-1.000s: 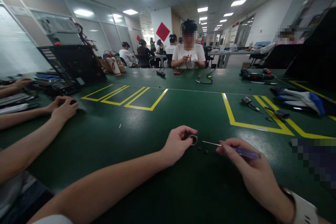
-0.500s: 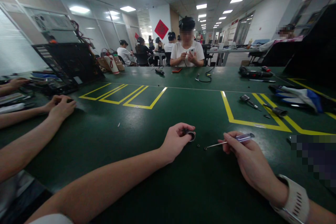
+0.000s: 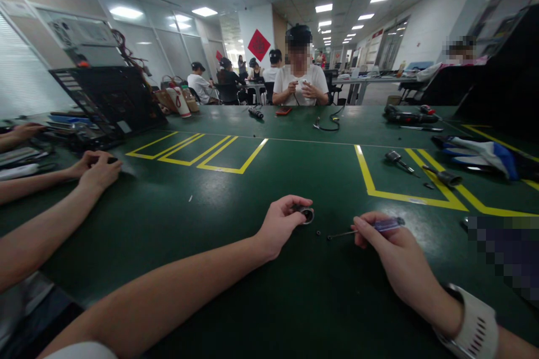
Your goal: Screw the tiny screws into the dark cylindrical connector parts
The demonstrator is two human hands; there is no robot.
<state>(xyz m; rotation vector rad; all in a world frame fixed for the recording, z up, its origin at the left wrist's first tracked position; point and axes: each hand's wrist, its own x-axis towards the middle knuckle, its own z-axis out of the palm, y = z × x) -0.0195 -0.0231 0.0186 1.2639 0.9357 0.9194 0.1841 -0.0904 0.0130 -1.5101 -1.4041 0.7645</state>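
Held between the thumb and fingers of my left hand (image 3: pixel 281 224) is a dark metal ring-shaped part (image 3: pixel 308 215), its round opening facing right. My right hand (image 3: pixel 389 244) grips a screwdriver (image 3: pixel 388 224) with a clear purple handle, its thin shaft pointing left. The screwdriver's tip meets a tiny dark ring (image 3: pixel 329 238) on the green table (image 3: pixel 236 207). Another tiny ring (image 3: pixel 318 233) lies just left of it, below the metal part.
At right lie a metal shaft part (image 3: pixel 399 161), a dark cylindrical part (image 3: pixel 447 178), blue-white gloves (image 3: pixel 484 154) and a power tool (image 3: pixel 410 116). A cable (image 3: pixel 330 123) lies farther back. Another person's hands (image 3: pixel 99 171) work at left; a person (image 3: pixel 300 81) sits opposite.
My right hand has shifted slightly left along the screwdriver, whose tip stays by the tiny ring. My left hand and the metal part have barely moved.
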